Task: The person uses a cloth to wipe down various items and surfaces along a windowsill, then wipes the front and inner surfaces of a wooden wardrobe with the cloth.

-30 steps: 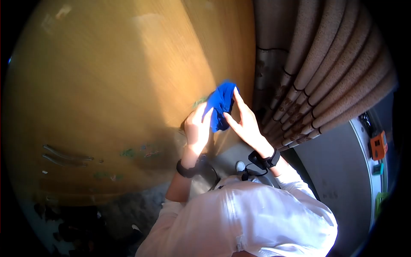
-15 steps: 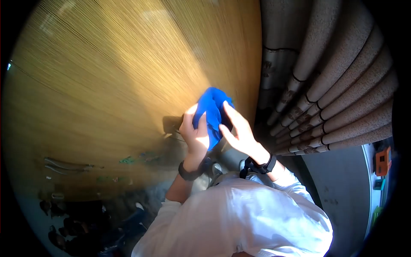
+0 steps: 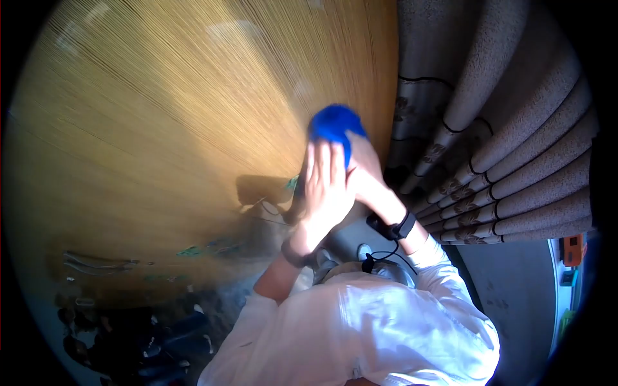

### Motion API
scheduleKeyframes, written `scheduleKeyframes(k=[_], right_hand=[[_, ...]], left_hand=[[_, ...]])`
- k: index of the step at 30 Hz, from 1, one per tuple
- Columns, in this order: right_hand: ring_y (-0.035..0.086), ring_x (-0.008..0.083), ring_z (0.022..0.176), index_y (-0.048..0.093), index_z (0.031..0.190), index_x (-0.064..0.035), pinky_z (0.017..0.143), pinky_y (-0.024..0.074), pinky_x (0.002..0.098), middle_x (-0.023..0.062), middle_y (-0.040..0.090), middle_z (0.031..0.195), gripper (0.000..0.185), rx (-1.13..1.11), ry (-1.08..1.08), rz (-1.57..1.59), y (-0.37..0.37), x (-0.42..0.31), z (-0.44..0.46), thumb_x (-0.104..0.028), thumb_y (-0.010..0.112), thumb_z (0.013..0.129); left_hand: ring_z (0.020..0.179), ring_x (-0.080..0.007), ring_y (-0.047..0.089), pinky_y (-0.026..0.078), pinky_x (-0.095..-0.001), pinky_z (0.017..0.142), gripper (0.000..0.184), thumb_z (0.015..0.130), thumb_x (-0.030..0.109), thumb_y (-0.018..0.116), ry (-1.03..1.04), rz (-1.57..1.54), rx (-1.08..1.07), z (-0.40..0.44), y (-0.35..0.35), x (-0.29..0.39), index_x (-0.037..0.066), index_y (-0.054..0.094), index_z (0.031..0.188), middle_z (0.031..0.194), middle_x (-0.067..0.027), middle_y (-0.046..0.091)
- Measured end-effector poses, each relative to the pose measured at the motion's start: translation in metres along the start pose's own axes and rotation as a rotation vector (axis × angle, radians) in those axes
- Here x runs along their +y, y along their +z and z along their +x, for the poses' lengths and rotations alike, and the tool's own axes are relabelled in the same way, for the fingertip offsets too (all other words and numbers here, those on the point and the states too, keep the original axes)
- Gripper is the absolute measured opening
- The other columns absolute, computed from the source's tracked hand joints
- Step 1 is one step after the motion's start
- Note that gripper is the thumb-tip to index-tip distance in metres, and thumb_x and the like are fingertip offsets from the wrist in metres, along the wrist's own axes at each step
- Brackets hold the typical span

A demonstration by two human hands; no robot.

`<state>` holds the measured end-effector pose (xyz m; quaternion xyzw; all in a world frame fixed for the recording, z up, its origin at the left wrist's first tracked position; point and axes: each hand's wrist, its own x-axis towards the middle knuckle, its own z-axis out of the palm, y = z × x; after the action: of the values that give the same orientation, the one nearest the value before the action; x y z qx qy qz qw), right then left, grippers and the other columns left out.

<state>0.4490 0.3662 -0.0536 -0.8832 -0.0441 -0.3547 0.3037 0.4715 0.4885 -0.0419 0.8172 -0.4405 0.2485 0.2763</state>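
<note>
A bunched blue cloth is in front of me over the table, slightly blurred by motion. My left hand lies against its near side with the fingers stretched out flat. On the right, my right hand grips the cloth, its fingers partly hidden by the blue fabric. The two hands touch near the thumbs, and the lower part of the cloth is covered by them.
A wood-grain table spreads ahead and to the left. Folded curtains hang at the right. Thin tool-like items and green scraps lie near the table's edge. An orange object stands far right.
The cloth has moved up and slightly right, now more bunched together. My left hand has turned from gripping its side to lying flat over it; my right hand has closed in.
</note>
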Motion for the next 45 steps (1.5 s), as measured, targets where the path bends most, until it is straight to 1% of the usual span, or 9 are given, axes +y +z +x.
scheduleKeyframes(k=[6,9,12,13,21,27,33,41,45], right_hand=[[0.043,0.0386,0.125,0.049,0.127,0.0018,0.107,0.0310,0.0471,0.0233,0.046,0.134,0.058,0.197,-0.024,-0.024,-0.042,0.009,0.056,-0.035,0.056,0.084],[0.051,0.0380,0.112,0.053,0.120,0.0007,0.097,0.0385,0.0465,0.0218,0.055,0.120,0.050,0.122,-0.019,-0.083,-0.027,-0.012,0.057,-0.033,0.056,0.083],[0.057,0.0366,0.089,0.060,0.104,-0.0038,0.071,0.0437,0.0455,0.0185,0.060,0.095,0.033,-0.343,0.073,0.172,-0.014,-0.033,0.045,-0.027,0.057,0.080],[0.058,0.0374,0.087,0.061,0.103,-0.0042,0.070,0.0463,0.0463,0.0200,0.061,0.095,0.034,-0.032,-0.066,0.217,0.011,-0.029,0.016,-0.026,0.059,0.077],[0.058,0.0388,0.094,0.059,0.108,-0.0027,0.080,0.0466,0.0498,0.0222,0.061,0.100,0.037,-0.146,0.121,0.286,0.011,-0.023,0.021,-0.024,0.059,0.078],[0.038,0.0421,0.126,0.047,0.130,-0.0056,0.106,0.0265,0.0532,0.0227,0.045,0.134,0.056,0.190,0.001,0.014,-0.023,0.003,0.049,-0.038,0.057,0.085],[0.046,0.0401,0.116,0.052,0.118,-0.0044,0.101,0.0303,0.0522,0.0200,0.054,0.118,0.047,0.160,0.321,0.115,0.045,0.063,-0.045,-0.031,0.061,0.081],[0.040,0.0455,0.118,0.049,0.124,-0.0068,0.104,0.0258,0.0551,0.0233,0.048,0.123,0.057,0.271,0.103,0.108,0.052,-0.034,-0.022,-0.037,0.066,0.079],[0.020,0.0448,0.136,0.040,0.136,-0.0028,0.111,0.0162,0.0554,0.0244,0.025,0.147,0.075,0.271,0.043,0.051,0.075,-0.102,0.001,-0.040,0.067,0.077]], left_hand=[[0.128,-0.0538,0.032,0.030,-0.0533,0.107,0.070,0.087,0.027,0.062,0.140,-0.109,0.089,0.083,-0.014,0.020,-0.008,0.031,0.139,0.140,-0.0369,0.028],[0.129,-0.0520,0.033,0.031,-0.0530,0.107,0.070,0.088,0.027,0.061,0.078,-0.132,0.170,0.054,-0.011,0.003,-0.008,0.029,0.140,0.142,-0.0370,0.026],[0.124,-0.0534,0.037,0.032,-0.0571,0.103,0.067,0.092,0.031,0.056,0.055,-0.010,0.272,-0.019,0.014,-0.029,-0.003,0.029,0.142,0.139,-0.0365,0.030],[0.124,-0.0529,0.038,0.033,-0.0584,0.103,0.068,0.091,0.034,0.057,-0.014,-0.002,0.205,-0.040,0.014,-0.032,-0.001,0.031,0.142,0.137,-0.0355,0.034],[0.119,-0.0466,0.046,0.034,-0.0584,0.103,0.059,0.081,0.021,0.068,0.176,0.062,0.201,-0.001,-0.020,-0.028,0.000,0.045,0.132,0.130,-0.0298,0.045],[0.119,-0.0465,0.046,0.031,-0.0567,0.106,0.044,0.088,0.011,0.053,0.242,-0.083,0.291,0.070,-0.012,0.013,0.001,0.048,0.131,0.129,-0.0265,0.046],[0.123,-0.0325,0.048,0.030,-0.0474,0.110,0.050,0.085,0.011,0.051,0.356,-0.053,-0.053,0.018,0.024,0.005,0.002,0.044,0.134,0.134,-0.0209,0.044],[0.122,-0.0321,0.049,0.034,-0.0500,0.107,0.050,0.083,0.015,0.056,0.233,0.049,-0.019,-0.018,-0.055,-0.019,0.001,0.048,0.130,0.131,-0.0196,0.049],[0.118,-0.0344,0.052,0.032,-0.0542,0.106,0.048,0.083,0.016,0.061,0.230,0.125,0.131,-0.037,-0.126,-0.043,0.000,0.050,0.127,0.126,-0.0224,0.052]])
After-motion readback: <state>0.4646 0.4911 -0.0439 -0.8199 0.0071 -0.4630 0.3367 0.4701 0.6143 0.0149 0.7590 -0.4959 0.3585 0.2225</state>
